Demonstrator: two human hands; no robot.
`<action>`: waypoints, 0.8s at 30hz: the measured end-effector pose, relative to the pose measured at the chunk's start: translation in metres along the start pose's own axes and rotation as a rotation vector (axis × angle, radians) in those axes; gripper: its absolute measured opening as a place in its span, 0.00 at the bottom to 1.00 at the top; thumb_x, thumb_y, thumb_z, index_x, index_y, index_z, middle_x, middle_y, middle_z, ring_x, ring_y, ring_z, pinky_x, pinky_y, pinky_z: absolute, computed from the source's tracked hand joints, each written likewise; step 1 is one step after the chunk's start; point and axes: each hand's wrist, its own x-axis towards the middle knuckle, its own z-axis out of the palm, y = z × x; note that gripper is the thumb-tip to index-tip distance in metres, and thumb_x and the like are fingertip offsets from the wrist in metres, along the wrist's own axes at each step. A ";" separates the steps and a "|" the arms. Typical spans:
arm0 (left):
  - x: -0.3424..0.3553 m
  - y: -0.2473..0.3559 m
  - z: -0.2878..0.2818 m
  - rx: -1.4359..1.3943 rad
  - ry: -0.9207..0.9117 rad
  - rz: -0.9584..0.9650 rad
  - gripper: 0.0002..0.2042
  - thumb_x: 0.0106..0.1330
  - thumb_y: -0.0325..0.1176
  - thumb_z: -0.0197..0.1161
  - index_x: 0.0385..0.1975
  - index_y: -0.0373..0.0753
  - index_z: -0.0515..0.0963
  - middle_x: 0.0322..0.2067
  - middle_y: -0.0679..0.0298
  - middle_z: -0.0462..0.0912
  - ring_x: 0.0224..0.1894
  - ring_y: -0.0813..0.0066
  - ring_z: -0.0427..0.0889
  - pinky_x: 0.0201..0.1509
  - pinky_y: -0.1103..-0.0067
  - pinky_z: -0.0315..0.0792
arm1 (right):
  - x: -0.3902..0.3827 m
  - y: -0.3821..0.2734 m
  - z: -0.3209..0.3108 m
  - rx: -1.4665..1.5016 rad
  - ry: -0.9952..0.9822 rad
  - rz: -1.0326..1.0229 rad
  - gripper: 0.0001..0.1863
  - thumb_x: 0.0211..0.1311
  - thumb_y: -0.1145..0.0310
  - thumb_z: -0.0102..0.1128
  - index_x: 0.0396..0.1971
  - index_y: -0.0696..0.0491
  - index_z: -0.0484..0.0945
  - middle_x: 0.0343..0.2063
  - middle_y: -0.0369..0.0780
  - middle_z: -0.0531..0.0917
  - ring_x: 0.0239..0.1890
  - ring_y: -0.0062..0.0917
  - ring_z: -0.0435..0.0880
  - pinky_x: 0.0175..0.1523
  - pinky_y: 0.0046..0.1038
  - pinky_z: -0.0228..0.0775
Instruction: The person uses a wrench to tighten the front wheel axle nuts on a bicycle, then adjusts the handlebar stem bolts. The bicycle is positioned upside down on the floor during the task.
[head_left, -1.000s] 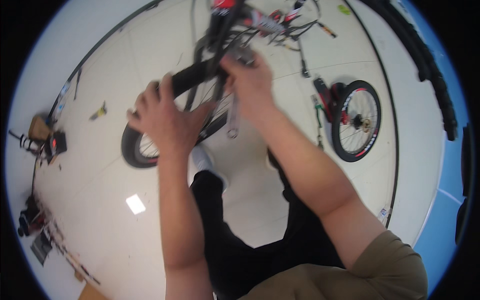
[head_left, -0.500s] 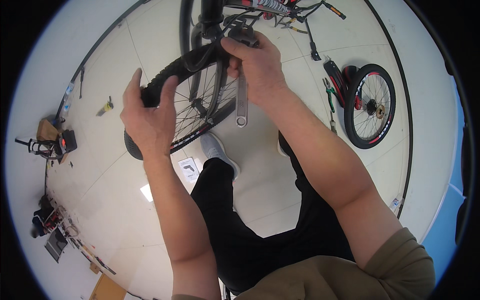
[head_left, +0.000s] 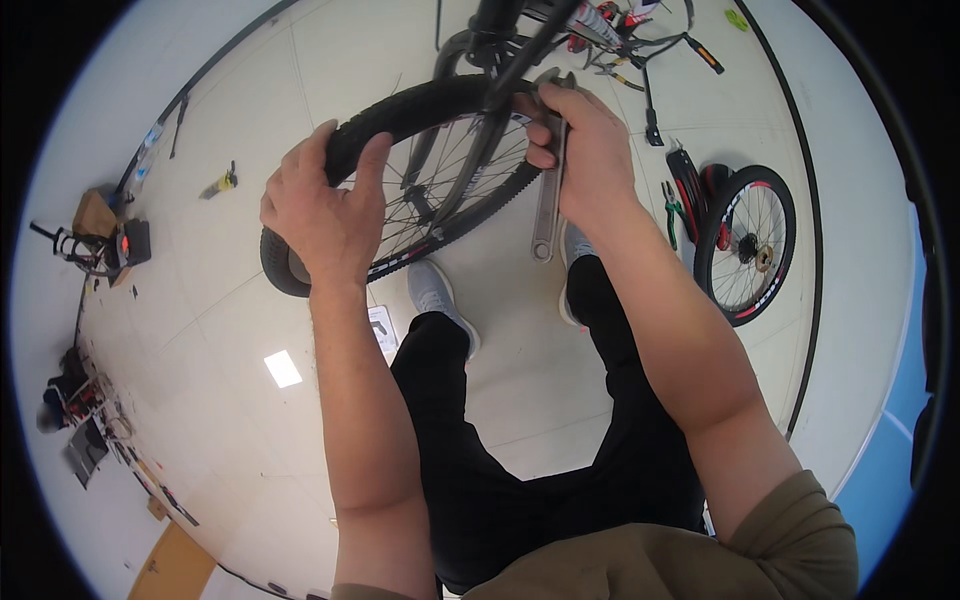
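My left hand (head_left: pixel 325 205) grips the black knobby tyre (head_left: pixel 400 110) of a bicycle front wheel, its thumb and fingers spread around the rubber. The wheel sits in a dark fork (head_left: pixel 487 140), with spokes and hub (head_left: pixel 420 205) showing below the tyre. My right hand (head_left: pixel 595 155) holds a long steel wrench (head_left: pixel 545 225) at the tyre's right part, beside the fork; the wrench's ring end hangs downward. Part of the bicycle frame (head_left: pixel 600 30) reaches into the top of the view. Some right fingertips are hidden.
A loose wheel (head_left: pixel 715 260), a black-and-red part (head_left: pixel 690 180) and green pliers (head_left: pixel 672 210) lie on the tiled floor at right. A card (head_left: pixel 385 330) is by my left shoe (head_left: pixel 435 300). Boxes and parts (head_left: pixel 95 230) line the left wall; a wooden door (head_left: pixel 170 565) is lower left.
Both hands have shifted right since half a second ago, the right one with the wrench. The left fingers have moved up along the tyre, and the fork now appears further right in view.
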 end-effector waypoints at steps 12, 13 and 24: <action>0.001 0.024 -0.012 -0.050 -0.092 -0.039 0.24 0.60 0.55 0.74 0.47 0.43 0.86 0.38 0.65 0.87 0.46 0.64 0.82 0.60 0.65 0.60 | 0.003 0.008 0.004 -0.079 -0.034 -0.089 0.12 0.66 0.70 0.72 0.41 0.57 0.77 0.25 0.32 0.75 0.21 0.14 0.69 0.21 0.20 0.56; 0.001 0.024 -0.011 -0.053 -0.088 -0.031 0.24 0.60 0.55 0.74 0.47 0.43 0.86 0.38 0.65 0.87 0.47 0.64 0.82 0.60 0.65 0.60 | 0.004 0.008 0.003 -0.059 -0.038 -0.078 0.12 0.66 0.70 0.72 0.40 0.57 0.76 0.25 0.32 0.75 0.21 0.14 0.69 0.21 0.20 0.56; -0.003 0.017 0.001 0.042 0.004 0.086 0.26 0.56 0.52 0.77 0.51 0.47 0.85 0.43 0.64 0.86 0.49 0.61 0.80 0.60 0.63 0.61 | 0.007 0.006 -0.005 -0.037 -0.043 0.037 0.13 0.68 0.65 0.70 0.37 0.56 0.75 0.29 0.36 0.79 0.24 0.16 0.72 0.22 0.19 0.59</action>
